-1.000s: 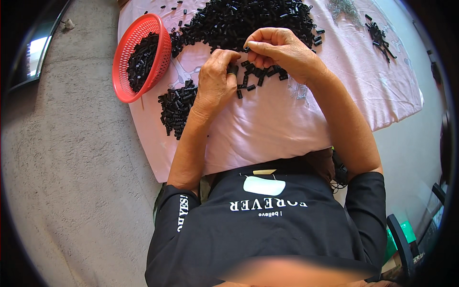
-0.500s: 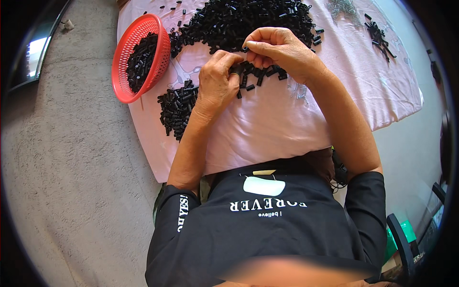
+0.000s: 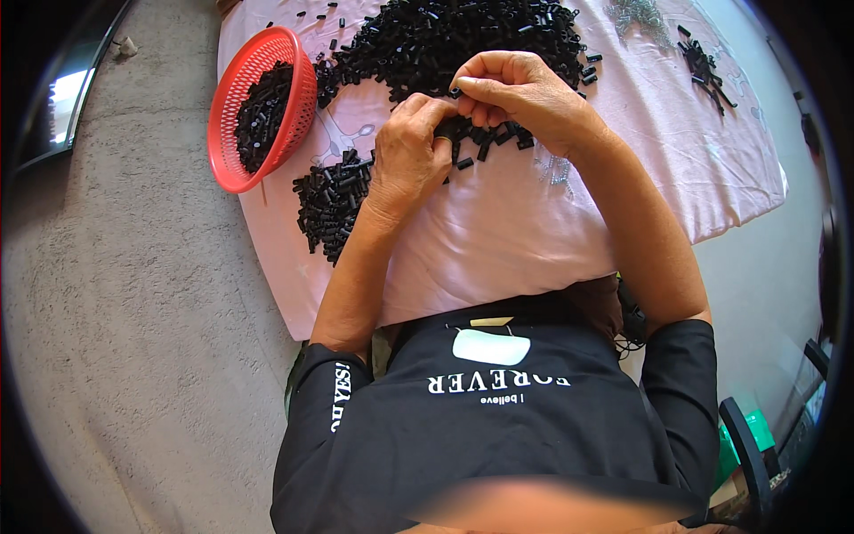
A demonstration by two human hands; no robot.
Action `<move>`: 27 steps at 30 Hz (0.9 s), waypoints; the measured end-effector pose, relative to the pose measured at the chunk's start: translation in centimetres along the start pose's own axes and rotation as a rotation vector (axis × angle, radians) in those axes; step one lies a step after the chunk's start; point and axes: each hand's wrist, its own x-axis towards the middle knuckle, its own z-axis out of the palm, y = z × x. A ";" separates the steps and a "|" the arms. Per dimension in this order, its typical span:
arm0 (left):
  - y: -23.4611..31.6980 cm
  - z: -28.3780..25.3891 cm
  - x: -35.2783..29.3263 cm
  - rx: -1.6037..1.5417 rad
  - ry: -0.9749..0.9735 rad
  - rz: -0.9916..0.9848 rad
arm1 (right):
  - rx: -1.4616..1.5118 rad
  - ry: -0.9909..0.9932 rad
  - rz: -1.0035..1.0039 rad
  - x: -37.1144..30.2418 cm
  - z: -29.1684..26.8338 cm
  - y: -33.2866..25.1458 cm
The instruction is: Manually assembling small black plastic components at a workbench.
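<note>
My right hand [image 3: 525, 93] pinches a small black plastic tube [image 3: 456, 93] between thumb and forefinger. Close beside it, my left hand [image 3: 412, 151] has its fingers curled together, a ring on one of them. What the left fingertips hold, if anything, is hidden. Beyond both hands spreads a big heap of black tubes [image 3: 480, 40]. Several loose black tubes [image 3: 485, 138] lie beneath and between the hands. Another pile of black tubes [image 3: 329, 209] sits to the left of my left wrist.
A red plastic basket [image 3: 307, 98] holding black pieces stands tilted at the table's left edge. Silvery small metal parts [image 3: 640, 20] and thin black pieces [image 3: 703, 71] lie at the far right. More silvery bits [image 3: 558, 171] rest by my right wrist on the pink cloth [image 3: 498, 240].
My left hand has shifted slightly to the right, nearer the right hand's fingertips. The right hand keeps its place, still pinching the small black tube.
</note>
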 end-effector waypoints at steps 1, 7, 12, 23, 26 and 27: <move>0.1 0.0 0.0 0.000 0.000 0.000 | -0.001 0.000 0.000 0.0 0.0 0.0; 0.3 0.0 0.1 0.038 -0.022 -0.025 | -0.040 -0.006 0.016 -0.1 0.2 -0.3; 0.5 -0.1 0.2 0.037 -0.045 -0.020 | -0.004 -0.003 -0.013 0.0 -0.1 0.0; 0.4 0.0 0.0 0.041 -0.005 0.038 | 0.002 0.001 -0.005 0.0 0.0 0.0; 0.6 -0.3 -0.3 -0.048 0.006 -0.010 | 0.011 0.003 0.000 0.1 -0.1 0.1; 0.7 -0.5 -0.4 -0.096 -0.009 -0.049 | 0.007 0.003 0.002 0.0 -0.1 0.1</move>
